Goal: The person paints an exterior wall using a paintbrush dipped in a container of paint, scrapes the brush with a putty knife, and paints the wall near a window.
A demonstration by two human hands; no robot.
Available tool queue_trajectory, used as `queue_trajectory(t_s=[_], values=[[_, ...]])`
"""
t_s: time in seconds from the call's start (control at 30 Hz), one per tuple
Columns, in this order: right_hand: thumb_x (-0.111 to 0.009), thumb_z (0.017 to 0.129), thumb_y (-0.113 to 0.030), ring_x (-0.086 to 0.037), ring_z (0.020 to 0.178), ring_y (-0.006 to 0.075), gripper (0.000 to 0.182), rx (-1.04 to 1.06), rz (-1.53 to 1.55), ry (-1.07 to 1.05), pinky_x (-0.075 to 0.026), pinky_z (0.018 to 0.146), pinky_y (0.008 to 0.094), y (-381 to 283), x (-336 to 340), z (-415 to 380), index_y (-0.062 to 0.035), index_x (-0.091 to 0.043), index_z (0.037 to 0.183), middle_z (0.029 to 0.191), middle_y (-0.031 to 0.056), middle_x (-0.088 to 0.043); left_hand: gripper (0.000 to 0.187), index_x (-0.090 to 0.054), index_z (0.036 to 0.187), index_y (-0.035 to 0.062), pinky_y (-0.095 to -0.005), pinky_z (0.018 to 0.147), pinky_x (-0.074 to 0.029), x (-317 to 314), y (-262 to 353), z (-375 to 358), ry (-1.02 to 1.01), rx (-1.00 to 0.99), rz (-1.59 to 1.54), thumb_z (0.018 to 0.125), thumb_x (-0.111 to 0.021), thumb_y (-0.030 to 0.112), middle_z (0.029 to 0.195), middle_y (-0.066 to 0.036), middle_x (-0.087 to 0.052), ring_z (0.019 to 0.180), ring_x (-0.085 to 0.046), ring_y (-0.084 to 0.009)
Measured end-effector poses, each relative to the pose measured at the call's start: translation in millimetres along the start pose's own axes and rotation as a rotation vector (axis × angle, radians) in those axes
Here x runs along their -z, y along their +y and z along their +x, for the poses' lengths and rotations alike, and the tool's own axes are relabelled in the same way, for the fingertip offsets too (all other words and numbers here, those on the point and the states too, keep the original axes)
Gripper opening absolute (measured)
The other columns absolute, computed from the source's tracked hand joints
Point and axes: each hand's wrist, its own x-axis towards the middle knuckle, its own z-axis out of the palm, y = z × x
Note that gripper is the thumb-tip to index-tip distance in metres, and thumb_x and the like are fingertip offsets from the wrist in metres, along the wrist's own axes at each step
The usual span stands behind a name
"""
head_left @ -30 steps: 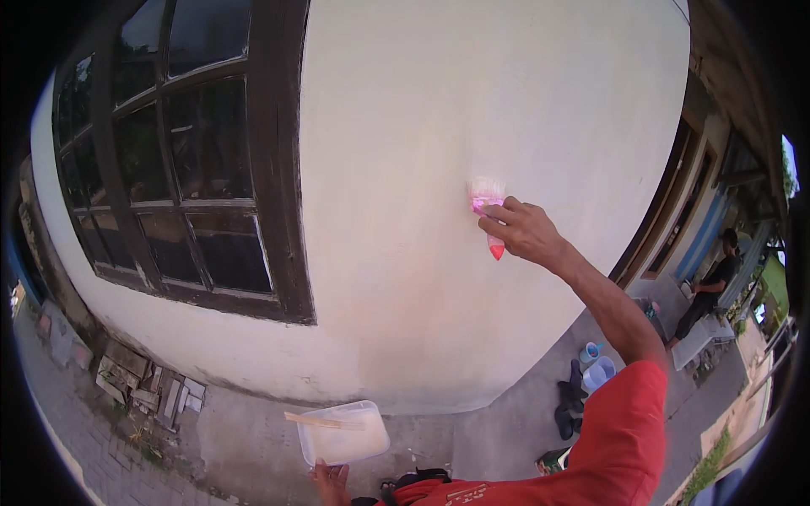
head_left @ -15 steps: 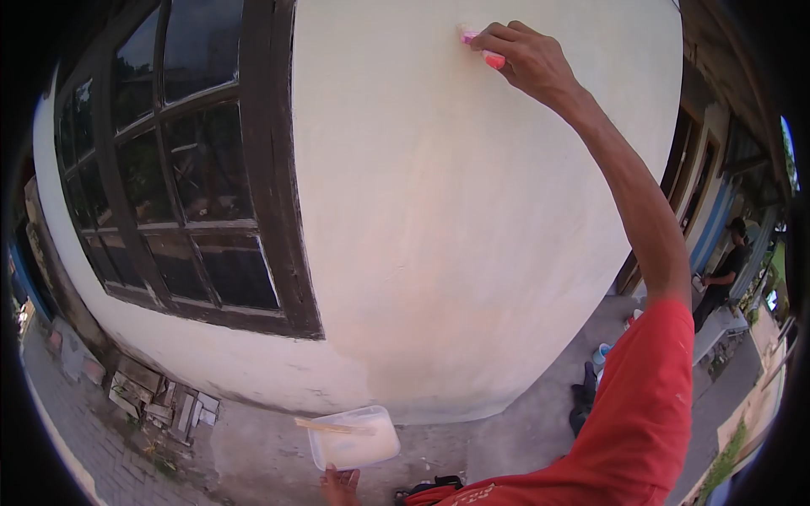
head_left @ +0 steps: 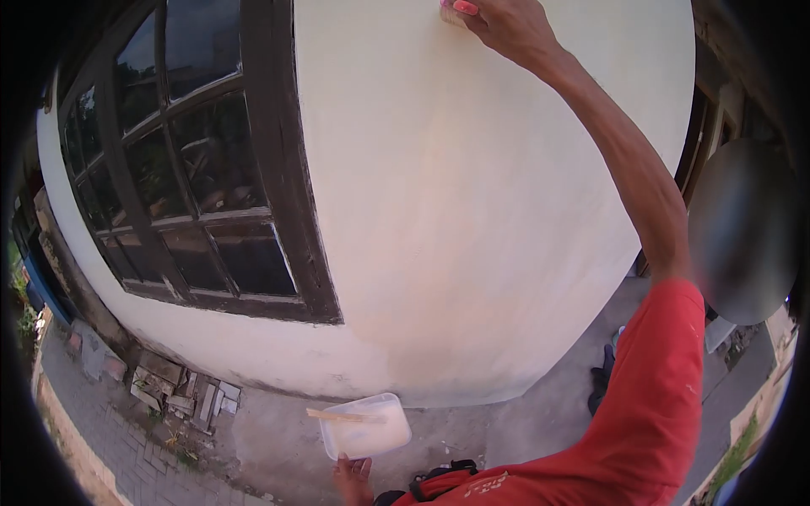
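High on the cream wall (head_left: 498,202), my right hand (head_left: 516,32) grips a paintbrush (head_left: 463,8) with a pink and orange handle. Its bristles are against or very near the wall; part of the brush is cut off by the top edge of the view. Low in front of me, my left hand (head_left: 353,477) holds a clear plastic tub (head_left: 396,432) by its near edge. Pale paint lies in the tub, and a flat wooden stick (head_left: 337,416) rests across it, sticking out to the left. Some left-hand fingers are hidden under the tub.
A dark wooden window frame (head_left: 291,160) with glass panes is set in the wall on the left. Broken tiles and wood (head_left: 181,395) are piled at the wall's foot. A blurred patch covers the right side. Dark items lie on the ground behind my red sleeve (head_left: 645,379).
The brush and my right hand have moved up and slightly left in view, and the brush has turned. The tub has shifted slightly right and up in view, still in my left hand.
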Motion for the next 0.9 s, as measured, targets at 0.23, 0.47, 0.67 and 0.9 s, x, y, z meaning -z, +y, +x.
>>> queue_trajectory(t_s=[0.23, 0.47, 0.67, 0.9], values=[[-0.070, 0.085, -0.006, -0.057, 0.089, 0.0180, 0.022, 0.508, -0.029, -0.217, -0.049, 0.052, 0.0298, -109, -89, -173, -0.0128, -0.059, 0.103, 0.102, 0.0009, -0.055, 0.065, -0.042, 0.142, 0.0047, -0.0468, 0.102, -0.048, 21, -7, 7, 0.020, 0.000, -0.042, 0.099, -0.055, 0.051, 0.132, -0.019, -0.053, 0.120, -0.056, -0.0336], [-0.062, 0.093, -0.015, -0.064, 0.076, 0.0228, 0.007, -0.218, 0.367, -0.336, -0.049, 0.063, 0.0388, -50, -27, -133, -0.0096, -0.066, 0.095, 0.090, 0.0007, -0.067, 0.068, -0.041, 0.142, 0.0036, -0.0467, 0.104, -0.047, 15, 16, -9, 0.030, 0.007, 0.031, 0.097, -0.056, 0.054, 0.132, -0.021, -0.051, 0.123, -0.054, -0.0339], [-0.077, 0.074, 0.002, -0.061, 0.082, 0.0159, 0.036, 0.092, -0.200, 0.072, -0.051, 0.056, 0.0289, -9, -10, -135, -0.0152, -0.067, 0.105, 0.100, -0.0059, -0.065, 0.075, -0.035, 0.144, 0.0022, -0.0483, 0.108, -0.046, 7, 18, -8, 0.062, -0.002, 0.034, 0.095, -0.058, 0.055, 0.133, -0.024, -0.046, 0.124, -0.053, -0.0360], [-0.075, 0.076, -0.003, -0.060, 0.085, 0.0160, 0.030, 0.082, 0.158, -0.323, -0.049, 0.053, 0.0311, -139, -76, -306, -0.0151, -0.062, 0.099, 0.105, -0.0014, -0.060, 0.058, -0.046, 0.137, 0.0031, -0.0464, 0.097, -0.051, -5, 11, -6, 0.059, 0.026, -0.007, 0.099, -0.057, 0.046, 0.125, -0.017, -0.061, 0.113, -0.062, -0.0317]])
